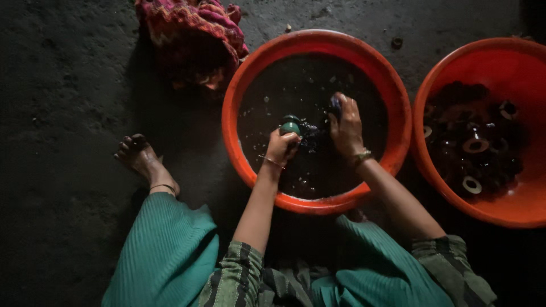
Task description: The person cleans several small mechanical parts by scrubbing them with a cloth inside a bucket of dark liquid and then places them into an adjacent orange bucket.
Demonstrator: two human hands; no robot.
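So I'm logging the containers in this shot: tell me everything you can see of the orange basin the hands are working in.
The orange basin is round and wide, plastic by its look, with a thick smooth rim. It stands upright on the dark floor, in front of the person's knees, beside a second orange basin on its right. It holds dark water dotted with small bubbles. The left hand and right hand are both inside it, gripping small things at the surface, one green.
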